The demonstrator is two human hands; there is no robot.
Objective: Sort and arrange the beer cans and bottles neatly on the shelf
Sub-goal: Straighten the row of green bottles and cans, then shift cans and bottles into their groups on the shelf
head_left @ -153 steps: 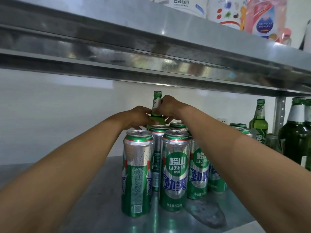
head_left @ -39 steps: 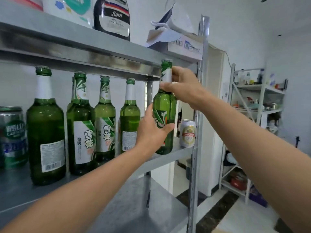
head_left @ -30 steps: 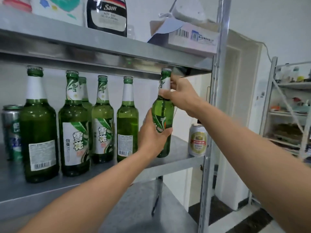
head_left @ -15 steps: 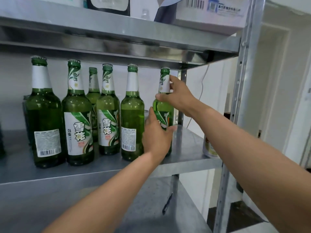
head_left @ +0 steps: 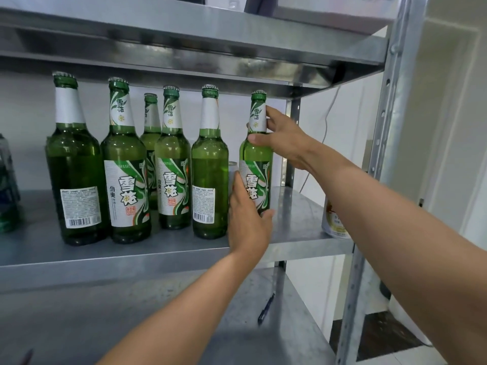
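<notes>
Held bottle [head_left: 257, 154]: green glass, capped and upright, at the right end of the bottle row [head_left: 123, 167] on the middle shelf [head_left: 295, 219]. It stands apart from its nearest neighbour [head_left: 210, 167]. Your left hand hides the base, so whether the bottle's weight is on the shelf cannot be told.
Left hand [head_left: 247, 222]: curled round the lower body, with the thumb under the front label.
Right hand [head_left: 282, 138]: closed on the neck, with the thumb across the shoulder and the fingers behind the neck label.
Handling: judge the bottle to be rigid, smooth and breakable. It is probably heavy if full, with most of the weight low in the body.
Where to hold: let the low hand carry the load on the bare glass below the label, and let the neck hand only steer. Paper labels may slide under a grip.
Placement: the label faces you, so little turning seems needed. Close the gap to the neighbour gently, because glass against glass chips.
Hazard: a silver can [head_left: 233, 167] stands just behind the gap, so a push backwards could knock it.
Also present: another can [head_left: 333, 222] at the shelf's right edge, cans [head_left: 8, 185] at far left, and a pen [head_left: 266, 308] on the lower shelf.
</notes>
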